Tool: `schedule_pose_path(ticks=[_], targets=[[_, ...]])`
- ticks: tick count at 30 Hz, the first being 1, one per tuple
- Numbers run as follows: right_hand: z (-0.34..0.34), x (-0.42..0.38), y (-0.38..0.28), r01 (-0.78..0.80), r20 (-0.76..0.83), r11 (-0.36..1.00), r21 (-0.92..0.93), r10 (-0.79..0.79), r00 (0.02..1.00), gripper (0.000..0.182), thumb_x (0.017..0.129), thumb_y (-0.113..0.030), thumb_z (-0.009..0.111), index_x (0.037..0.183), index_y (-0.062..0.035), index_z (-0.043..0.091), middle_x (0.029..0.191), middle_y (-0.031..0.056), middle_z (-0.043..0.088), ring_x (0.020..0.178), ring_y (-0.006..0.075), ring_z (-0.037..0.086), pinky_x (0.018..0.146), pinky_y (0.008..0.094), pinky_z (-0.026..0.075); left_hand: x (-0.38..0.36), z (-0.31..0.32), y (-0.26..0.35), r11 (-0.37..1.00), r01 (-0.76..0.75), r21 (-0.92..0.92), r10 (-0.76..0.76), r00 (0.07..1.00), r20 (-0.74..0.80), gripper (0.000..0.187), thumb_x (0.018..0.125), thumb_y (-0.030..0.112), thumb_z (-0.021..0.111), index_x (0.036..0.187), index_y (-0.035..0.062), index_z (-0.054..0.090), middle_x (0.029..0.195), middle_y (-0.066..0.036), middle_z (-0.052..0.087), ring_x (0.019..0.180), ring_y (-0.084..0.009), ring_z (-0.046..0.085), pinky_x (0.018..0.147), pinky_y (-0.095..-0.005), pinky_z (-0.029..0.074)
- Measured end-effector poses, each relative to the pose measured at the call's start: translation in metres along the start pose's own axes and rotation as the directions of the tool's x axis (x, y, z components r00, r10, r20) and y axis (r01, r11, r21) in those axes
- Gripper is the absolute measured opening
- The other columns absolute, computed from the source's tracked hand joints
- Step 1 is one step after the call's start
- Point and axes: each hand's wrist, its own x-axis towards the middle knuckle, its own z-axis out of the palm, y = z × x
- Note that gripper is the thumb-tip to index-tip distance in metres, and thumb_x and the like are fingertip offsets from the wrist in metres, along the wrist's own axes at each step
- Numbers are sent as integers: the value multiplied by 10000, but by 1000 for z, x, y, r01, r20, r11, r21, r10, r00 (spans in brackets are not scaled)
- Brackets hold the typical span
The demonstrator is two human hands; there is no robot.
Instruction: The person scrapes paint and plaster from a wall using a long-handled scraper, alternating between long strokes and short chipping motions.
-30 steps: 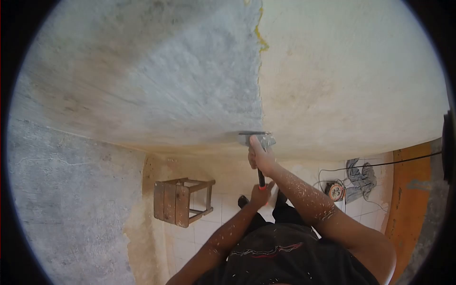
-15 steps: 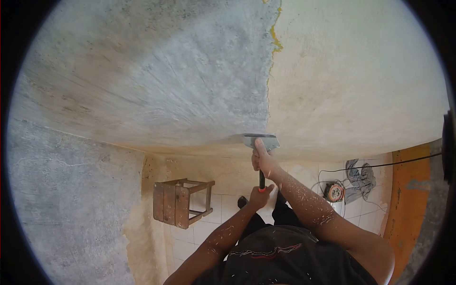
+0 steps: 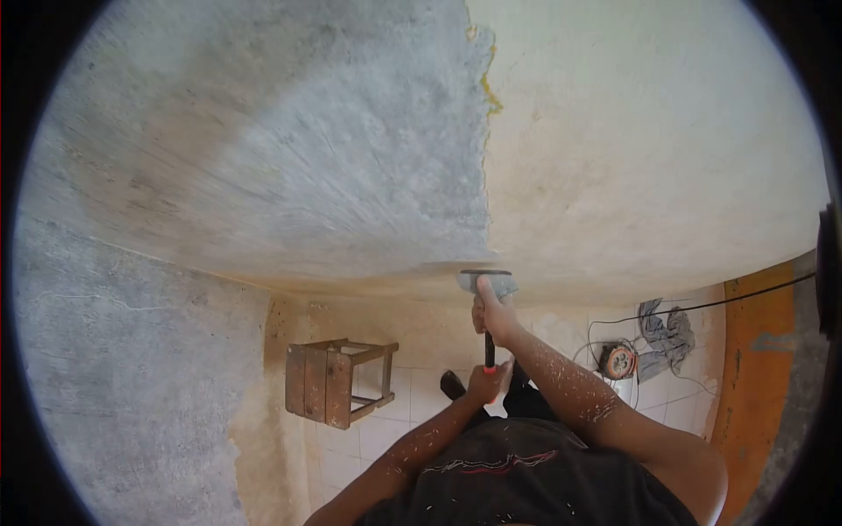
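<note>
A wide-bladed wall scraper (image 3: 502, 282) with a black handle meets the wall low down, just under the ragged paint edge. My right hand (image 3: 497, 317) is closed round the scraper close to its blade, thumb laid along the back of it. Lower on the handle, by its orange-red part, my left hand (image 3: 485, 384) is wrapped round it. The wall's bare grey plaster (image 3: 377, 149) lies left of that edge, and cream paint (image 3: 649, 149) covers the right side. Pale flakes dot both forearms.
A wooden stool (image 3: 329, 384) stands on the tiled floor to the left, near the side wall (image 3: 132, 351). On the right are an orange cable reel (image 3: 618, 359), a crumpled grey cloth (image 3: 671, 337) and a black cable (image 3: 702, 307). An orange panel (image 3: 759, 351) borders the right.
Both hands have drawn the scraper a little down the wall towards my body. The view has shifted slightly as well. Both hands keep their hold.
</note>
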Motion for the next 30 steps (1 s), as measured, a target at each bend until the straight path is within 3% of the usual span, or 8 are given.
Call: schedule_pose_path(ticks=[1,3,7,13,21,24,27,30], targets=[[4,-3,-7,13,10,1000,-17,-12,1000,465,845,-499,511,589,-163,317,483,-42,301,379,83,280,360,249,215,5,-4,23,1000,-10,4,10,1000,0,441,822,310,613,494,60,457,453,16,390,419,-92,348,417,-309,303],[7,-7,-19,13,13,999,-34,-12,1000,464,843,-498,514,590,-162,320,480,-43,299,377,84,282,360,249,218,5,-14,98,834,377,-402,-415,910,-8,439,815,329,613,505,55,466,448,6,404,416,-94,391,419,-314,324],[9,-2,-29,2,119,1000,11,-3,993,446,846,-482,520,608,-155,331,474,-41,297,370,81,285,360,243,228,4,-23,104,850,371,-374,-378,924,57,217,837,186,593,653,101,515,496,73,383,379,-50,379,359,-235,271],[1,-12,-13,-52,2,998,-31,52,999,456,846,-483,516,590,-153,333,470,-37,306,360,82,290,353,244,235,-13,-3,91,894,409,-185,-425,903,-59,317,812,227,632,572,137,446,471,61,389,363,-55,359,349,-244,261],[0,-9,-20,28,43,997,-72,-25,999,421,846,-471,517,642,-125,393,463,-25,334,362,95,368,346,253,293,-1,-8,86,857,388,-338,-399,916,38,411,814,307,617,498,98,458,451,40,398,403,-74,373,407,-284,311],[-13,-13,9,-11,-74,994,-108,3,997,411,853,-458,514,644,-125,395,465,-28,337,367,88,370,344,251,288,-15,20,11,977,101,-186,-89,994,71,405,820,315,612,508,90,485,454,35,416,412,-81,385,413,-297,319],[-2,-7,-22,131,47,981,-140,-126,991,378,860,-430,518,679,-118,406,473,-34,338,368,85,372,339,245,287,0,-1,90,884,331,-329,-359,933,-25,402,823,285,614,496,95,477,446,41,403,406,-73,377,403,-295,306],[25,-18,-51,178,151,981,-81,-164,975,363,862,-417,522,689,-120,407,492,-39,341,361,79,360,334,243,297,18,-27,129,882,278,-379,-295,955,14,434,811,292,630,471,115,425,452,57,377,415,-56,363,393,-283,290]])
